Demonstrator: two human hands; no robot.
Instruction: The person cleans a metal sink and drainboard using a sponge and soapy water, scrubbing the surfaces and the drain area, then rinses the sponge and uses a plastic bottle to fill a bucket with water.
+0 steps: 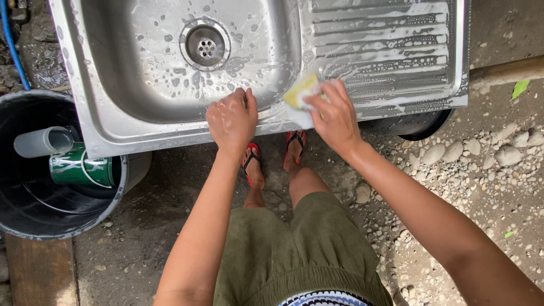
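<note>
Green labelled can [79, 168] in black bucket [34, 224]

Basin: the sink [141, 107] bowl lies open around the drain [205, 44], only foam and water on its floor; a hand could pass anywhere inside it
Front rim: left hand [232, 119] grips it; right hand [334, 116] presses a yellow sponge [300, 93] just beside, a narrow gap between them
Drainboard: ribbed, soapy, nothing standing on it
Left side: black tub [34, 209] sits close under the sink's corner; a grey cup [42, 141] and green can [76, 169] fill its near part
</note>
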